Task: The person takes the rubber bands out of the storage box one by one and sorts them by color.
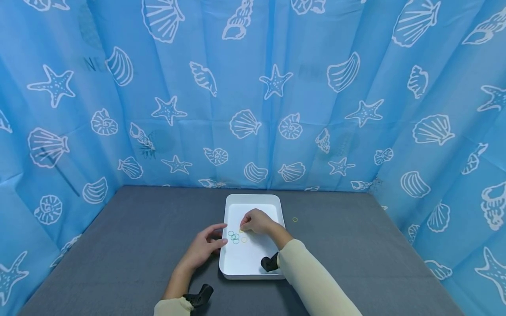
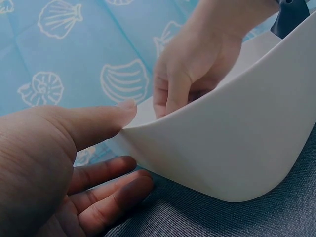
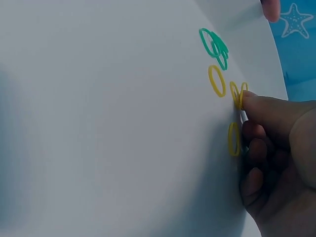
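Small yellow and green rubber bands lie in a white tray [image 1: 253,263]. My right hand [image 1: 257,220] is inside the tray, pinching a yellow rubber band [image 3: 242,96] between thumb and finger. Other yellow rubber bands [image 3: 217,80] lie close by on the tray floor. A cluster of green rubber bands [image 3: 217,48] sits past them, toward the left wall. At the tray's left side is my left hand [image 1: 202,248]. Its thumb touches the rim in the left wrist view, while the other fingers lie loosely along the outer wall.
A single yellow rubber band [image 1: 295,219] lies on the grey cloth-covered table [image 1: 348,254], right of the tray. Blue curtains [image 1: 253,96] with white shell prints stand behind and at both sides. Black wrist mounts [image 1: 270,262] sit on both wrists.
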`<state>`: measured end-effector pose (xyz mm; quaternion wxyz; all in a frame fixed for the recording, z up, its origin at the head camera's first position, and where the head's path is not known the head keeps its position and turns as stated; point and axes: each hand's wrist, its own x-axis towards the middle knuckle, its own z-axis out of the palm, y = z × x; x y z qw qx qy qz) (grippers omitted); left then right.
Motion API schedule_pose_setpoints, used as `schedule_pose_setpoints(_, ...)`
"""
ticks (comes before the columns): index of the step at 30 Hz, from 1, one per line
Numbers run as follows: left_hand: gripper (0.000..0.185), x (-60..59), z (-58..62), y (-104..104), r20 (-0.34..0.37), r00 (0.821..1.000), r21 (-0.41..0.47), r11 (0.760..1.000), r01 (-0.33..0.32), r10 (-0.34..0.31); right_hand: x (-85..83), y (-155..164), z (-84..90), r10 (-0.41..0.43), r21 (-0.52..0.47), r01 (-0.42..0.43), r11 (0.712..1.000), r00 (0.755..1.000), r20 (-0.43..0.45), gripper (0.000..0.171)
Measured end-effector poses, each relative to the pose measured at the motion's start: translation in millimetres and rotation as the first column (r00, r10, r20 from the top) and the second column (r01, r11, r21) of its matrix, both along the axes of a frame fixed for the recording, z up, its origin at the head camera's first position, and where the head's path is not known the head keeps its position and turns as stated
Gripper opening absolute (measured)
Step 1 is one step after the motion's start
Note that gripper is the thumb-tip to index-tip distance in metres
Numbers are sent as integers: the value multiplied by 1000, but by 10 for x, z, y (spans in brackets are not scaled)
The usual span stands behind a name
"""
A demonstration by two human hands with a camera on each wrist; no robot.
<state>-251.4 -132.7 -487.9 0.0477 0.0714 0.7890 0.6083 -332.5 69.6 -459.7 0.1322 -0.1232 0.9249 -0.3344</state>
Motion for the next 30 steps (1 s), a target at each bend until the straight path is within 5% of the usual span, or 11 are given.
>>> schedule_pose_setpoints(30,47,-5,-36,-13,-4,1000,-20,1000,5,-5,-49,315,188,-111,-248,109,963,994,6,7)
